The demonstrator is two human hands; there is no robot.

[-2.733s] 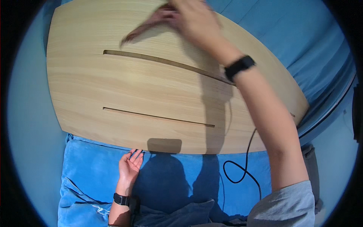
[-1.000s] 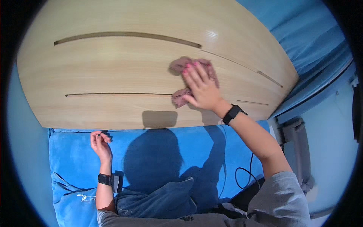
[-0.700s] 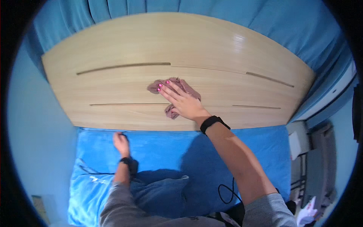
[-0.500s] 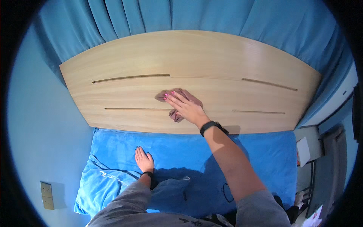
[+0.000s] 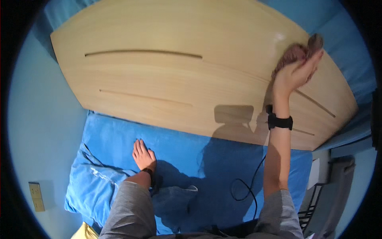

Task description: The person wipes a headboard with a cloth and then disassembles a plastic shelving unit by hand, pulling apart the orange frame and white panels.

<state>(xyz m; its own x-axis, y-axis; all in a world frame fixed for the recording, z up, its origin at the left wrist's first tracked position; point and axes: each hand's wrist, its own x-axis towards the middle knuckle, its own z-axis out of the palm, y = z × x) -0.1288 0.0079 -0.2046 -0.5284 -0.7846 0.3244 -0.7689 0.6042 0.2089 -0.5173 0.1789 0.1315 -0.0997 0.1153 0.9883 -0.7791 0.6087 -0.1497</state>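
My left hand [image 5: 144, 156] lies flat on the blue bed sheet [image 5: 175, 143], fingers stretched out and holding nothing. With a wristband on its wrist, my right hand [image 5: 296, 77] reaches up to the right part of the pale wooden headboard [image 5: 159, 36]. It is closed on a bunched mauve cloth [image 5: 292, 55], which rests against the board near its curved upper edge. Some of the cloth sticks out past the fingers, and the palm side of the grip is partly hidden.
Narrow slots [image 5: 143, 51] run across the headboard. Blue curtains [image 5: 342, 51] hang behind it. A rumpled blue pillow [image 5: 85, 179] lies at the left, near a wall socket [image 5: 36, 197]. A black cable [image 5: 250, 187] loops over the bed; a dark chair [image 5: 338, 187] stands at the right.
My right hand has moved the cloth from the middle of the headboard up to its right side. The view has shifted and tilted; my left hand stays on the bed.
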